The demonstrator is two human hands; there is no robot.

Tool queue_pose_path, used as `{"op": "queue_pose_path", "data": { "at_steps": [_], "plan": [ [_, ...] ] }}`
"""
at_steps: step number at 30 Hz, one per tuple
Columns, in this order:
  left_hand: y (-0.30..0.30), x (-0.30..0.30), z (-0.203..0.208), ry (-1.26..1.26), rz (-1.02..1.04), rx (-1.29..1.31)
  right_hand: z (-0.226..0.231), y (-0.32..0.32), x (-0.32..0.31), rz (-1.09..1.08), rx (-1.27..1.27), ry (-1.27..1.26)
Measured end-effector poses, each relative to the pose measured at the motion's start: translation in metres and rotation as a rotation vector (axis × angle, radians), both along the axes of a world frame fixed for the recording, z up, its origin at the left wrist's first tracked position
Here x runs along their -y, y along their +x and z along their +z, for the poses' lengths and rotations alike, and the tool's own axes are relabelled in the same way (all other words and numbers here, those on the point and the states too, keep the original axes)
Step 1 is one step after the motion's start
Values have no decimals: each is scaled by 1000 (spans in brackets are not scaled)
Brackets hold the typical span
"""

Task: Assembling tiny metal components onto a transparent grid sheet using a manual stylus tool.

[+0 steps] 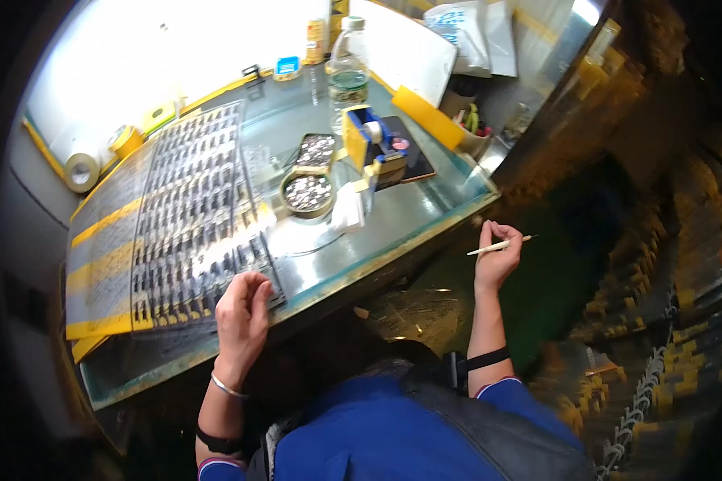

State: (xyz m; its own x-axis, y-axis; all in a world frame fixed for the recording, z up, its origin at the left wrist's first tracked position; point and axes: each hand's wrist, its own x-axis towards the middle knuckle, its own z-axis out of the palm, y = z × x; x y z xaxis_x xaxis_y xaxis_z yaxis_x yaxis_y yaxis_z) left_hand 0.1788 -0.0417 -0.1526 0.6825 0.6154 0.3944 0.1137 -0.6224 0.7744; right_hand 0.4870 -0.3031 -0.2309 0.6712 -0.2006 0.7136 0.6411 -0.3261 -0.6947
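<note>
My right hand (499,268) is closed around a slim white tool (484,249) with a thin dark point, held out past the right front edge of the glass-topped table (329,286). Near the table's front edge, my left hand (241,315) has curled fingers with the thumb pressed in. Anything between them is too small to make out. Beside that hand lies a clear sheet (186,232) carrying rows of small dark parts. Behind it stand a round tin (284,191) of small shiny pieces and a rectangular tray (303,144) of similar pieces.
A yellow-and-blue tape dispenser (353,136) stands on a dark pad, with a plastic bottle (350,60) behind it. Tape rolls (81,172) sit along the far left edge. On the right, racks (666,385) with yellow tags reach close to my side.
</note>
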Motion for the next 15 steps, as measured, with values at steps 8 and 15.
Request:
{"op": "queue_pose_path", "data": {
  "at_steps": [8,15],
  "plan": [
    [-3,-7,4,-267,-29,120,-8,-7,-4,46,44,-91],
    [-14,-1,23,-682,-172,286,53,-36,-15,69,286,-165]
  ]
}}
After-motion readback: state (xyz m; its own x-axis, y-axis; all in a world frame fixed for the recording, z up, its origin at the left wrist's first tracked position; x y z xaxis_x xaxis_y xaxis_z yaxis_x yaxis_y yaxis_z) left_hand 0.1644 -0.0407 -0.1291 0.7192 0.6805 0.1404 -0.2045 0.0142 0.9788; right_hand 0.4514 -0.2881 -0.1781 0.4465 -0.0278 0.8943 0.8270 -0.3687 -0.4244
